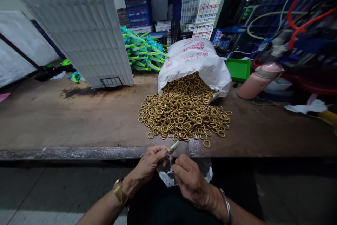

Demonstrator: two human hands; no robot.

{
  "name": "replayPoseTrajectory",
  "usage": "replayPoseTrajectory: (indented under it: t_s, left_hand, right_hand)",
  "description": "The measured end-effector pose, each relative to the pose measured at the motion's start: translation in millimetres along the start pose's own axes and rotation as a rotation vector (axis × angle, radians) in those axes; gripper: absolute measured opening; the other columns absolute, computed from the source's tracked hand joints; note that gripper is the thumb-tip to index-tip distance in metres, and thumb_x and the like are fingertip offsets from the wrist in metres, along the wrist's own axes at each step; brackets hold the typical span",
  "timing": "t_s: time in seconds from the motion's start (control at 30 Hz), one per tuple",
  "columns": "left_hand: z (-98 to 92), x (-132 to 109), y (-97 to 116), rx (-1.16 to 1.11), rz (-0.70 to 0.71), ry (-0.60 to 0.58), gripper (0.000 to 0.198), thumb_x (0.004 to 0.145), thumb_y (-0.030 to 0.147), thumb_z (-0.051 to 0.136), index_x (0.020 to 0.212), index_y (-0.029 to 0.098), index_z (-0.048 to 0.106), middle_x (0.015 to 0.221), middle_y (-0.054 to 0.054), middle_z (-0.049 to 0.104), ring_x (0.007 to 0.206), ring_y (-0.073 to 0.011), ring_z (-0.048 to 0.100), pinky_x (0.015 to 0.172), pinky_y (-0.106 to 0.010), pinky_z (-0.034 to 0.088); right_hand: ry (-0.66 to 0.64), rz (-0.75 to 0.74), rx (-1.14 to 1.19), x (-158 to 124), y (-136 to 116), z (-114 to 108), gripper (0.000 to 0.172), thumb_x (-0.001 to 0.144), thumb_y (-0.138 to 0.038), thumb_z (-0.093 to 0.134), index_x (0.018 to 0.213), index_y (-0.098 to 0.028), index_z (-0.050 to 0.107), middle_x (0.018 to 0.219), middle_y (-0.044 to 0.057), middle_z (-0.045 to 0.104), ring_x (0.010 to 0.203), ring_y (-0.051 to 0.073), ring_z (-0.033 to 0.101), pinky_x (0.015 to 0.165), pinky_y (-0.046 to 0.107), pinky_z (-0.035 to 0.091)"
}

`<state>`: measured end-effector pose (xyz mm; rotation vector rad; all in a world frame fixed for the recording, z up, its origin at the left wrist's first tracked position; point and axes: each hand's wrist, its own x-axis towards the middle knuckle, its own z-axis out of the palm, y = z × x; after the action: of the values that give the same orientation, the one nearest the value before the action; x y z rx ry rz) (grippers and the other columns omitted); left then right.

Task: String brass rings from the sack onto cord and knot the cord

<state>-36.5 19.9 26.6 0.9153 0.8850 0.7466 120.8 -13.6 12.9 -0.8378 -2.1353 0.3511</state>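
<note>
Just off the table's front edge, my left hand (151,161) pinches a small pale pointed piece (174,146) between thumb and fingers; its exact kind is unclear. A thin white string (170,162) hangs from that piece towards my right hand (191,179), whose fingers are curled closed at the string's lower part. Below both hands, some white plastic (168,180) lies at my lap, partly covered by the right hand. Beyond my fingers spreads a heap of gold-coloured rings (181,119), spilling from the mouth of a white woven sack (195,61) with red print.
A tall whitish ribbed panel (79,28) stands on the brown table (105,123) at left. Behind it are bundled green and blue pieces (146,51). To the right are a green tray (239,70) and a pink bottle (259,81). Stacked crates (201,7) fill the back.
</note>
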Motion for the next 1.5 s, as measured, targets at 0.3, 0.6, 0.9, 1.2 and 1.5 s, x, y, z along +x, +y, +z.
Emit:
replayPoseTrajectory:
  t_s: [0.3,0.6,0.9,1.2,1.5]
  left_hand:
    - [-11.4,8,-6,-0.057,-0.001,0.091,0.035,0.070,0.045,0.063,0.065,0.011,0.058,0.062,-0.001,0.055,0.048,-0.0067,0.037,0.052,-0.022,0.025]
    - [-10.8,6,-5,-0.033,-0.032,0.074,0.037,0.069,0.047,0.062,0.059,0.012,0.055,0.051,0.002,0.047,0.048,-0.0077,0.036,0.052,-0.022,0.026]
    - [-6.5,2,-13,0.208,-0.023,0.102,0.038,0.071,0.045,0.060,0.053,0.015,0.045,0.051,0.006,0.038,0.049,-0.0072,0.029,0.049,-0.022,0.022]
    - [-3.3,-6,-20,0.143,-0.098,-0.048,0.038,0.071,0.047,0.058,0.056,0.013,0.058,0.052,0.001,0.050,0.048,-0.0090,0.040,0.049,-0.023,0.028]
    - [1.8,-13,-35,-0.033,-0.161,-0.108,0.041,0.067,0.051,0.063,0.066,0.010,0.066,0.057,-0.003,0.056,0.048,-0.0090,0.045,0.047,-0.021,0.032]
  right_hand:
    - [-0.151,-0.157,-0.005,3,-9,-3,0.025,0.076,0.000,0.032,0.063,-0.016,0.045,0.063,0.002,0.044,0.061,0.014,0.036,0.053,0.027,0.027]
    - [-0.291,-0.163,0.043,6,-8,0,0.020,0.073,-0.002,0.034,0.065,-0.018,0.044,0.068,0.005,0.048,0.065,0.015,0.040,0.054,0.028,0.029]
    - [-0.111,-0.052,0.061,15,6,5,0.019,0.078,-0.006,0.039,0.065,-0.017,0.048,0.063,0.000,0.047,0.062,0.013,0.040,0.062,0.030,0.028]
    - [-0.137,0.010,0.149,17,11,0,0.019,0.081,-0.009,0.043,0.080,-0.020,0.058,0.068,0.000,0.047,0.068,0.014,0.043,0.062,0.027,0.034]
    - [-0.076,0.167,0.222,3,16,15,0.022,0.086,-0.014,0.040,0.073,-0.019,0.058,0.069,0.000,0.046,0.059,0.010,0.046,0.052,0.020,0.038]
